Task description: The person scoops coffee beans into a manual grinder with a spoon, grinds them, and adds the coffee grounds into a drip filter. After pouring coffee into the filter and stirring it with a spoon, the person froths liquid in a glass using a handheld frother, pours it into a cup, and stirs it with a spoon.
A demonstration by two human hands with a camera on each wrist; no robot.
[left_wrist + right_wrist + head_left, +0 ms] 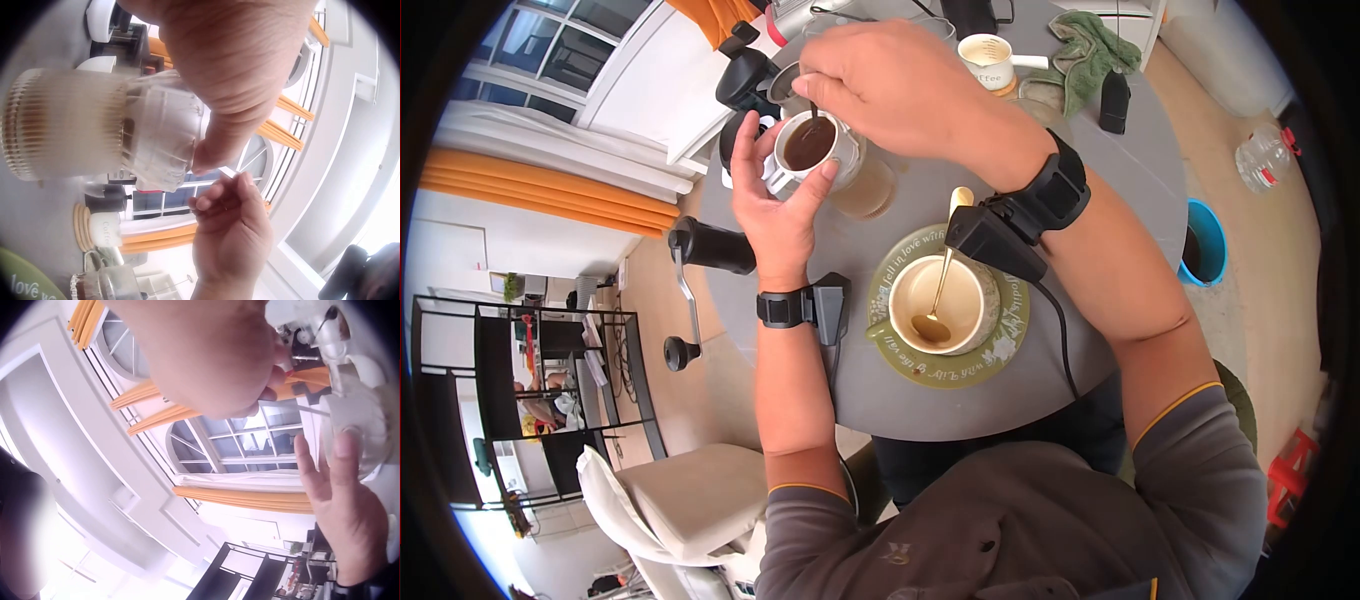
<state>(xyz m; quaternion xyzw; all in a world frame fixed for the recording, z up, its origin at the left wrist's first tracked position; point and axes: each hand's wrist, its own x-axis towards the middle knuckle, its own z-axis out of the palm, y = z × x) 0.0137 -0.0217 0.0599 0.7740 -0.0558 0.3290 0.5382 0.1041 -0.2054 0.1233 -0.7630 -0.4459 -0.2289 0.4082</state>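
Note:
In the head view my left hand [783,225] steadies a white coffee dripper [849,150] between thumb and fingers. Dark brown wet coffee [808,146] fills it. The dripper sits on a ribbed glass [69,122], whose lower part stands on the table. Above the dripper, my right hand [895,85] pinches a thin stirring stick [814,111], its lower end down in the coffee. Nearer my body, a cream mug [975,300] stands on a green plate [889,362] with white lettering. A gold spoon [942,285] leans inside the mug.
A black hand grinder [712,246] with a crank lies at the table's left edge. Toward the back right are a white handled coffee pot [986,66] and a green towel [1088,60]. A blue bucket [1206,240] stands on the floor at right.

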